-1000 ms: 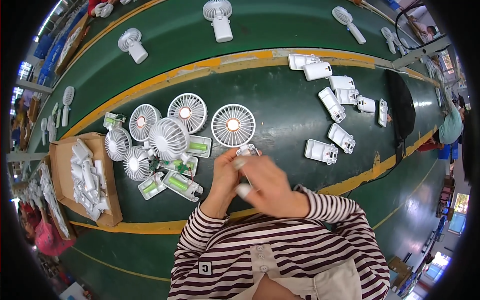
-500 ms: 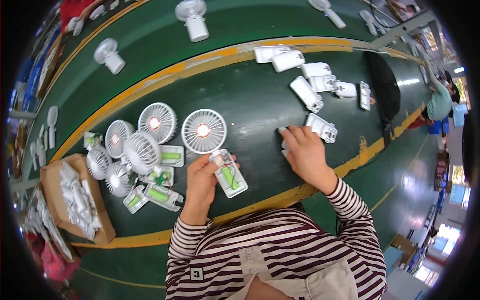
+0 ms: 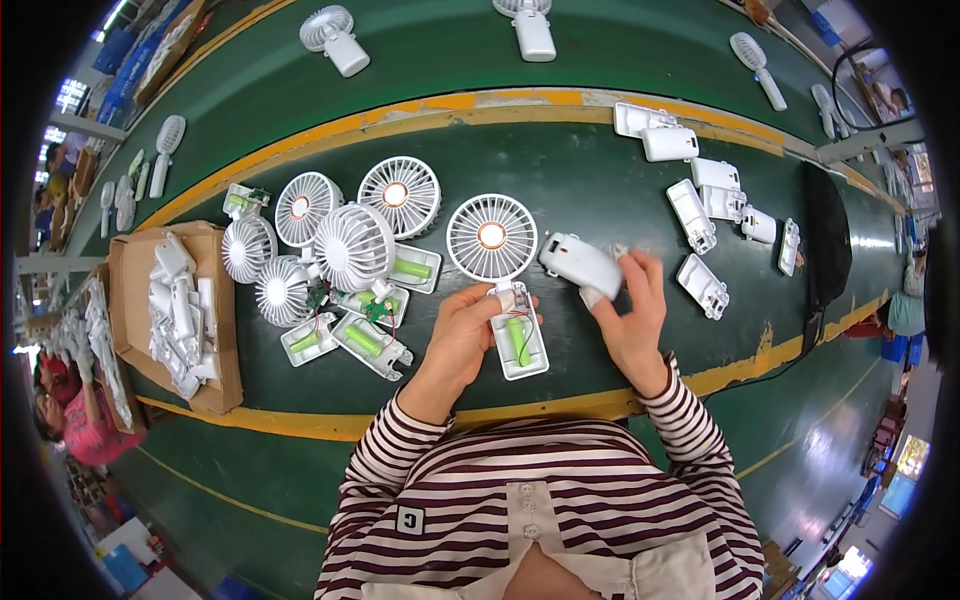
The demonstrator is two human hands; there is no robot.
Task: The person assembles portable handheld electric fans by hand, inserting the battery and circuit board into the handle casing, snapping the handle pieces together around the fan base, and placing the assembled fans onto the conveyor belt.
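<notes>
My left hand [image 3: 460,338] grips a white handheld fan [image 3: 491,238] by its neck, thumb on top. The fan's handle lies face up without a cover, showing a green cylindrical battery [image 3: 519,342] and thin red wires. Just to the right, my right hand [image 3: 637,312] holds a white handle cover [image 3: 582,264] between thumb and fingers. The cover is tilted, smooth outer side up, with its far-left end close to the fan's grille. Left of my left hand, several more fans [image 3: 356,247] lie clustered, some with open handles and green batteries showing.
At the far left a cardboard box [image 3: 231,335] holds white plastic parts. Loose white covers [image 3: 688,215] are scattered to the right, near a black elongated object [image 3: 828,240]. Beyond the yellow edge, finished-looking fans [image 3: 337,42] lie on a green belt [image 3: 430,65]. Other people are at the sides.
My right hand, earlier low over the table, now holds a cover beside the fan. The left hand keeps its grip on the fan. The view has shifted, and the fans on the belt have changed position.
</notes>
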